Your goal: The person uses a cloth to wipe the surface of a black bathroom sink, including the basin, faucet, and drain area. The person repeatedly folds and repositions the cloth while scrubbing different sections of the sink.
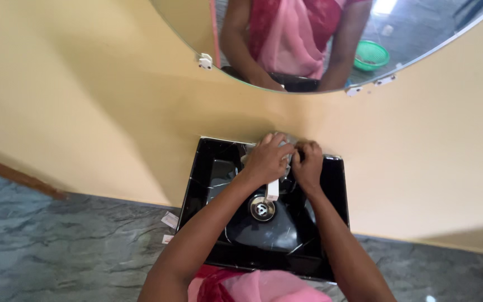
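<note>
A glossy black square wash basin [211,168] is fixed to a yellow wall, with a round metal drain [262,208] at its middle. My left hand [268,159] rests over the tap at the back of the basin, fingers curled around something pale and crinkly, perhaps a cloth or plastic wrap [279,140]. The metal tap spout [273,190] sticks out below that hand, toward the drain. My right hand [308,165] is close beside the left, fingers bent and gripping at the same tap area. What exactly each hand holds is partly hidden.
A round mirror [420,33] hangs above on the yellow wall, held by white clips; it reflects a person in pink clothing and a green basket. Grey marbled floor [57,246] lies below. Small paper scraps [169,220] lie by the basin's left side.
</note>
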